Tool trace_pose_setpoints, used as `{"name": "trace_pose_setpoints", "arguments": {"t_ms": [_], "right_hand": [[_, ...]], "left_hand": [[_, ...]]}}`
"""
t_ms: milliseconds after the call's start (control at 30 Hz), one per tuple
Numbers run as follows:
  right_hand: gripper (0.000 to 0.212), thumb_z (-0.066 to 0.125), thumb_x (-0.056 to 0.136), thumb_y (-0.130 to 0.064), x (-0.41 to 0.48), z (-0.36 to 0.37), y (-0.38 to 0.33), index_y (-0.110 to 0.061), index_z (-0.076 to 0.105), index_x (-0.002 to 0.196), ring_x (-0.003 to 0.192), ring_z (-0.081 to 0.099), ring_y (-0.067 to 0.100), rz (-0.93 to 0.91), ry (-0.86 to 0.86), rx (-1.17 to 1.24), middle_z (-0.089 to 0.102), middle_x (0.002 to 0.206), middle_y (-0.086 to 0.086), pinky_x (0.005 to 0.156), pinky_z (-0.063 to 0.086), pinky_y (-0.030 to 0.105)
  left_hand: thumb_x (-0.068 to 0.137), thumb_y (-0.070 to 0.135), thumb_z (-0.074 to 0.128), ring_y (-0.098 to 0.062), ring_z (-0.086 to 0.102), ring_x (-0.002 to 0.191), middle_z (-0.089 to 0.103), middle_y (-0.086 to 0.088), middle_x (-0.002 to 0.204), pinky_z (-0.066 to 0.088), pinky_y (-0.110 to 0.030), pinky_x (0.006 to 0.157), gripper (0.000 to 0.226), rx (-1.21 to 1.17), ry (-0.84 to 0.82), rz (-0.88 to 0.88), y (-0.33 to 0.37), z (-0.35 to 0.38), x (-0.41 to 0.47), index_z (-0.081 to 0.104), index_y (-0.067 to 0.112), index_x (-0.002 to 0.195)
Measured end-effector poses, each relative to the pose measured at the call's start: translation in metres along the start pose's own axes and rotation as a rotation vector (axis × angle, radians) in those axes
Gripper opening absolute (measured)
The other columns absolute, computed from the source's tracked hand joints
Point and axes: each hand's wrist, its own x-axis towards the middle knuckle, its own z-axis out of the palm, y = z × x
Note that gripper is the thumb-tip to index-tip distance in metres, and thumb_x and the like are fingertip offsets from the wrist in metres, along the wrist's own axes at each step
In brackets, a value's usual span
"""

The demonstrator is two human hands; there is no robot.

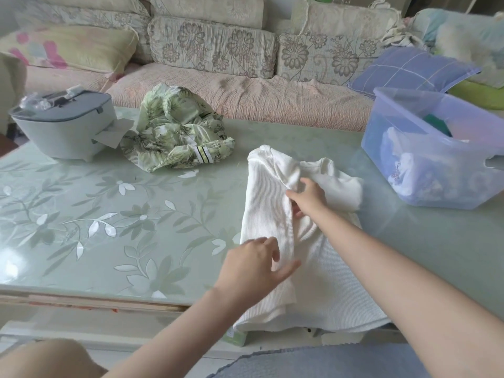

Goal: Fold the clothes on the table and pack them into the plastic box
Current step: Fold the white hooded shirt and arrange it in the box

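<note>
Head view: we look down at the worktop (81, 219) with both of our hands out in front.
Plastic box: the plastic box (381, 124) sits at the far right of the worktop, with some clothes already inside it.
White top: the white top (267, 192) lies flat just to the left of the plastic box, not touching it.
Long way: it runs from our edge out toward the far side, next to the box's left wall. Its left part is already folded over. The bunched sleeve is on the side near the box.
Right hand: our right hand (308, 199) pinches a fold of the white top. It is the hand nearer the plastic box.
Left hand: our left hand (253, 266) lies flat with fingers spread on the folded part, farther from the plastic box.
Green clothes: the green clothes (177, 132) sit in a heap, well to the left of the plastic box, not folded yet.
Next move: we think the sleeve side near the plastic box gets folded in, away from the box, and the right hand is best placed for that.
</note>
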Motion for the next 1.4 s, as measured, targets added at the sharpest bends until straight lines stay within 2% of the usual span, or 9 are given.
{"name": "trace_pose_setpoints", "arguments": {"t_ms": [200,333,500,633,767,933,1033,1200,1400], "right_hand": [[0.043,0.062,0.078,-0.01,0.003,0.007,0.0,-0.015,0.059,0.12,0.078,0.065,0.03,-0.121,0.095,-0.04,0.065,0.087,0.008,0.079,0.055,0.046],[0.036,0.057,0.082,-0.01,0.001,-0.001,-0.001,-0.017,0.064,0.117,0.077,0.056,0.018,-0.188,0.124,-0.103,0.054,0.068,-0.008,0.072,0.044,0.027],[0.032,0.055,0.086,-0.021,-0.009,-0.001,0.008,-0.029,0.065,0.116,0.104,0.058,0.022,-0.207,0.08,-0.414,0.066,0.101,-0.004,0.083,0.044,0.031],[0.024,0.053,0.089,-0.026,-0.005,-0.003,0.004,-0.023,0.069,0.106,0.113,0.043,0.026,-0.293,0.207,-0.494,0.053,0.114,0.004,0.093,0.036,0.033],[0.042,0.047,0.095,-0.029,0.0,-0.001,-0.005,-0.024,0.05,0.137,0.136,0.026,0.025,-0.386,0.108,-0.531,0.038,0.147,0.003,0.106,0.024,0.035],[0.053,0.031,0.101,-0.044,0.007,0.01,0.001,-0.026,0.022,0.151,0.147,0.003,0.018,-0.343,-0.26,-0.716,0.012,0.16,-0.004,0.116,0.001,0.041],[0.052,0.028,0.101,-0.047,0.009,0.014,-0.003,-0.027,0.026,0.149,0.147,0.007,0.016,-0.378,-0.154,-0.686,0.015,0.159,-0.003,0.116,-0.004,0.04],[0.057,0.027,0.1,-0.05,0.016,0.026,-0.016,-0.027,0.018,0.152,0.147,-0.001,0.018,-0.416,-0.263,-0.679,0.001,0.161,0.0,0.118,-0.001,0.038],[0.06,0.026,0.099,-0.054,0.029,0.037,-0.008,-0.03,0.012,0.152,0.147,-0.007,0.018,-0.375,-0.341,-0.7,-0.003,0.16,-0.003,0.117,-0.002,0.039]], "left_hand": [[0.09,0.04,0.046,-0.029,0.054,0.077,0.046,-0.003,0.072,0.029,-0.032,0.056,0.027,0.121,-0.113,-0.033,0.017,0.022,0.006,0.04,0.014,0.083],[0.088,0.024,0.042,-0.028,0.045,0.065,0.043,-0.002,0.064,0.03,-0.031,0.054,0.015,-0.006,-0.042,-0.002,0.023,0.017,0.012,0.043,0.012,0.079],[0.093,0.034,0.043,-0.023,0.05,0.075,0.051,-0.001,0.073,0.036,-0.03,0.059,0.027,-0.037,-0.087,0.052,0.017,0.018,0.014,0.05,0.015,0.075],[0.089,0.043,0.034,-0.021,0.054,0.103,0.059,-0.001,0.106,0.046,-0.034,0.088,0.04,-0.055,0.205,0.216,0.002,0.028,0.032,0.064,0.018,0.1],[0.082,0.065,0.005,-0.022,-0.002,0.147,0.008,-0.006,0.159,0.0,-0.036,0.118,0.082,0.052,-0.05,0.148,-0.016,0.039,0.04,0.02,0.021,0.15],[0.079,0.073,-0.003,-0.022,0.015,0.145,0.026,-0.007,0.154,0.01,-0.035,0.116,0.092,-0.044,-0.042,0.154,-0.018,0.038,0.047,0.035,0.021,0.145],[0.083,0.06,0.007,-0.025,0.007,0.147,0.021,-0.009,0.156,0.001,-0.037,0.117,0.08,0.042,0.12,0.128,-0.025,0.033,0.056,0.029,0.02,0.148],[0.095,0.059,0.017,-0.017,-0.013,0.146,-0.002,-0.001,0.16,-0.004,-0.036,0.117,0.068,0.076,-0.163,0.002,-0.034,0.039,0.06,0.009,0.022,0.152],[0.092,0.063,0.011,-0.017,-0.009,0.146,0.008,-0.001,0.159,-0.01,-0.041,0.116,0.072,0.154,-0.161,0.009,-0.036,0.039,0.067,0.012,0.023,0.152]]}}
